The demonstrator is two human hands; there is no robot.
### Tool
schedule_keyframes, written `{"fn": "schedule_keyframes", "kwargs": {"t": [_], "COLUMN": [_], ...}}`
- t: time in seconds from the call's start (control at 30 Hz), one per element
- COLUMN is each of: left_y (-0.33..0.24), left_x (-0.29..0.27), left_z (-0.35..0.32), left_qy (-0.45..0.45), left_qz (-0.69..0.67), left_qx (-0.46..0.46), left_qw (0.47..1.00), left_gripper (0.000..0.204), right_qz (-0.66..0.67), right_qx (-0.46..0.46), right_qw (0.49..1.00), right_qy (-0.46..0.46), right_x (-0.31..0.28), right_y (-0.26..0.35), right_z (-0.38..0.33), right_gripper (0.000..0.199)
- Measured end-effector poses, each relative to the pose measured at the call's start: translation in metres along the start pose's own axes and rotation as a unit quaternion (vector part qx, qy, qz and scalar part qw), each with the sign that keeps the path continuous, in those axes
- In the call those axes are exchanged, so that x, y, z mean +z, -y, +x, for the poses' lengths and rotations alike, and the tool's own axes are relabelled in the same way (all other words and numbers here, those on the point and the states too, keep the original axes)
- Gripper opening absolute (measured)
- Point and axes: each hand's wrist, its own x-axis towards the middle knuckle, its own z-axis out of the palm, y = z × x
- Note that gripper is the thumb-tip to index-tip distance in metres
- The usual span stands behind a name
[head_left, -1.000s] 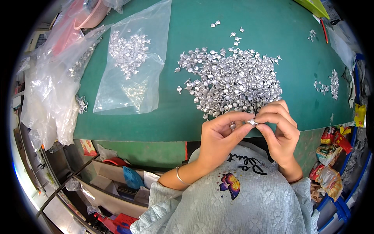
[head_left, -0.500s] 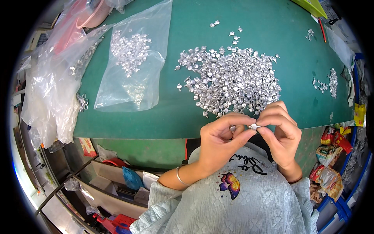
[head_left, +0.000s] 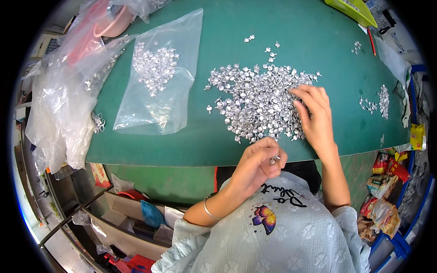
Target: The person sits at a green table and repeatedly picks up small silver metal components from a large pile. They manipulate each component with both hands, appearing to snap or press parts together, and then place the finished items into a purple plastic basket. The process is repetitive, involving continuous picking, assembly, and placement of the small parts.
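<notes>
The left hand (head_left: 259, 164) curls around a small silver piece (head_left: 274, 159), while the right hand (head_left: 315, 113), half-spread, any hold unclear, reaches the right side of the silver pile (head_left: 255, 100) on the green bench (head_left: 205, 148).

The left grip (head_left: 261, 159) curls, fingers (head_left: 267, 142) folded inward; the right grip (head_left: 302, 98) sits farther forward, thumb (head_left: 302, 112) apart from bent fingers.
</notes>
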Motion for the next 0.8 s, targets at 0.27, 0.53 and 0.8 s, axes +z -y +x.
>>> {"fn": "schedule_keyframes", "kwargs": {"t": [0.27, 0.53, 0.8], "left_y": [0.009, 0.020, 0.026], "left_x": [-0.004, 0.002, 0.002], "left_z": [0.000, 0.005, -0.004], "left_qy": [0.003, -0.005, 0.007], "left_qz": [0.052, 0.150, 0.096], "left_qx": [0.071, 0.162, 0.149], "left_qw": [0.996, 0.975, 0.984], "left_gripper": [0.017, 0.024, 0.025], "right_qz": [-0.081, -0.063, 0.157], "right_qx": [-0.060, -0.048, 0.061], "right_qw": [0.995, 0.997, 0.981], "right_qy": [0.027, -0.020, -0.092], "right_x": [-0.002, -0.001, -0.010], "right_y": [-0.006, -0.010, -0.012], "right_z": [0.000, -0.006, -0.015], "right_gripper": [0.006, 0.004, 0.003]}}
